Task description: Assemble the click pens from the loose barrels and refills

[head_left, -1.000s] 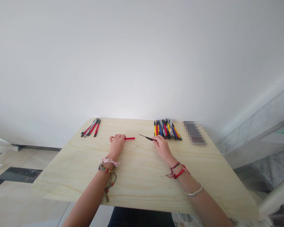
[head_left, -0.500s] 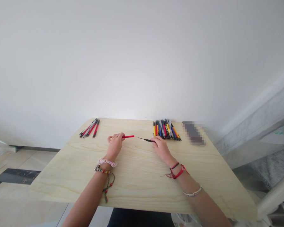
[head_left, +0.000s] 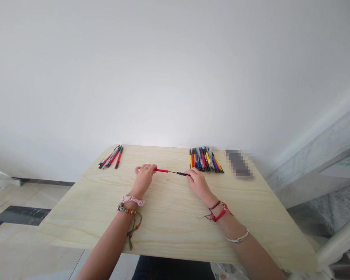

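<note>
My left hand (head_left: 144, 177) is closed around one end of a red pen barrel (head_left: 161, 170), which points to the right. My right hand (head_left: 196, 181) pinches a black pen tip section (head_left: 181, 174) with a thin refill (head_left: 172, 172) sticking out of it to the left. The refill's free end meets the open end of the red barrel, and most of its length still shows between the two parts. Both hands are just above the middle of the wooden table (head_left: 169, 221).
A small group of red and grey pens (head_left: 111, 157) lies at the back left. Behind my right hand is a larger row of yellow, red, blue and grey pens (head_left: 205, 159). A blurred-out phone-like slab (head_left: 239, 164) lies at the back right. A white wall (head_left: 175, 77) borders the table's far edge.
The red barrel has shifted slightly right and down, closing the gap to the refill, whose tip now reaches the barrel's end. My right hand has barely moved.
</note>
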Demonstrator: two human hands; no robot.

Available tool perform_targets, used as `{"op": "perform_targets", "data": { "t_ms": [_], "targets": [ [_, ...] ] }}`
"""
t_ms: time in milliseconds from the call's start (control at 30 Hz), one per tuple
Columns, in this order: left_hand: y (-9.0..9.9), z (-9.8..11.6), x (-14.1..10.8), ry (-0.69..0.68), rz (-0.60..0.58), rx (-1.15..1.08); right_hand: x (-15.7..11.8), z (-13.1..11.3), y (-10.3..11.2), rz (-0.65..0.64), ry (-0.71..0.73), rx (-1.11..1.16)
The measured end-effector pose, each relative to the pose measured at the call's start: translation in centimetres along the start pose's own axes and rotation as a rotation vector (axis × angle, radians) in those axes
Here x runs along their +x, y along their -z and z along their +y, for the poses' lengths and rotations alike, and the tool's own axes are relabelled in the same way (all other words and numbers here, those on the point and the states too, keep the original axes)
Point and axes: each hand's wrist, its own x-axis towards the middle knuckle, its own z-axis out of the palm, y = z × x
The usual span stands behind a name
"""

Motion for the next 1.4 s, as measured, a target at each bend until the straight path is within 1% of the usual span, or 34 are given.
{"op": "perform_targets", "data": {
  "t_ms": [100, 200, 300, 533, 700, 800, 867, 933, 1033, 1100, 1233, 1300, 1400],
  "targets": [
    [-0.1, 0.6, -0.1, -0.101, -0.038, -0.023, -0.1, -0.5, -0.1, -0.015, 0.037, 0.010],
    [0.0, 1.0, -0.3, -0.187, -0.066, -0.058, -0.2, -0.7, -0.1, 0.006, 0.060, 0.040],
    [0.1, 1.1, -0.4, -0.218, -0.069, -0.086, -0.1, -0.7, 0.2, 0.040, 0.052, 0.098],
    [0.2, 0.9, -0.3, -0.271, -0.120, -0.137, 0.3, -0.8, 0.7, 0.136, -0.021, 0.234],
    [0.4, 1.0, -0.3, -0.302, -0.147, -0.170, 0.2, -1.0, 0.7, 0.154, -0.021, 0.265],
    [0.5, 1.0, -0.3, -0.311, -0.147, -0.176, 0.0, -1.1, 0.5, 0.091, -0.114, 0.240],
    [0.4, 1.2, -0.3, -0.317, -0.147, -0.180, -0.2, -1.2, 0.5, 0.015, -0.205, 0.239],
    [0.4, 1.3, -0.4, -0.308, -0.143, -0.182, -0.2, -1.2, 0.6, -0.068, -0.238, 0.306],
    [0.3, 1.5, -0.4, -0.279, -0.135, -0.186, -0.1, -1.1, 0.8, -0.131, -0.175, 0.406],
    [0.3, 1.7, -0.4, -0.269, -0.139, -0.188, -0.1, -0.8, 0.9, -0.138, -0.145, 0.369],
    [0.3, 1.9, -0.5, -0.272, -0.142, -0.184, -0.1, -0.3, 0.9, -0.209, -0.210, 0.250],
    [0.3, 2.0, -0.6, -0.268, -0.133, -0.184, -0.1, -0.1, 0.9, -0.200, -0.206, 0.252],
    [0.3, 2.0, -0.6, -0.255, -0.117, -0.190, 0.1, -0.1, 1.2, -0.134, -0.139, 0.282]
  ]
}}
